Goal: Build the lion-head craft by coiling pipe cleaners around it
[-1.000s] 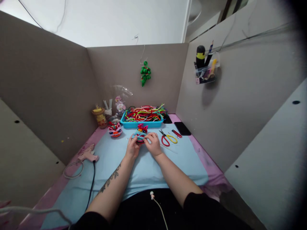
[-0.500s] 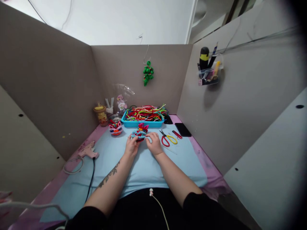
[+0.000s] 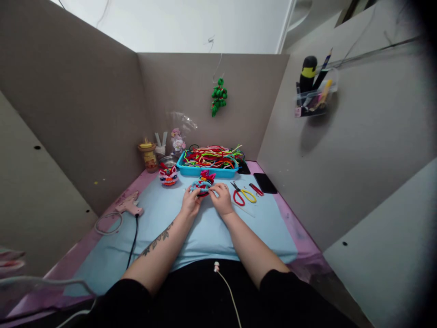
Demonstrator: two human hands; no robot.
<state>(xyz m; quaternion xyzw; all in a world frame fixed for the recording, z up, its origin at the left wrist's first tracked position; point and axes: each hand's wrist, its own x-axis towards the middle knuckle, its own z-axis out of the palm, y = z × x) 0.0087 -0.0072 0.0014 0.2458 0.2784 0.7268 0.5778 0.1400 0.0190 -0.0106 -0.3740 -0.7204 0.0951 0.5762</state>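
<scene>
My left hand (image 3: 191, 202) is closed around the near left side of a red and light-blue pipe-cleaner figure (image 3: 201, 185), with fingers partly hidden beneath it. At its right edge, my right hand (image 3: 221, 199) pinches the light-blue pipe-cleaner trim between thumb and fingers. A pink and red top with a bit of yellow rises from the far side of the figure. Left of my hands sits a lion-like pipe-cleaner head (image 3: 168, 176) in red, pink, white and orange. Scissor-like pliers (image 3: 243, 195) with one red and one yellow handle lie to the right of my right hand.
Behind the hands, a blue tray (image 3: 208, 172) holds many coloured pipe cleaners. A pink glue gun (image 3: 130, 205) with its cord lies left. A red-handled tool (image 3: 256, 189) and a black phone (image 3: 265, 183) lie right. Grey partitions (image 3: 246, 100) enclose the table.
The camera view has shifted slightly, moving the scene a little right and up. Both hands stay on the pipe-cleaner figure, the right fingers still pinching its right edge.
</scene>
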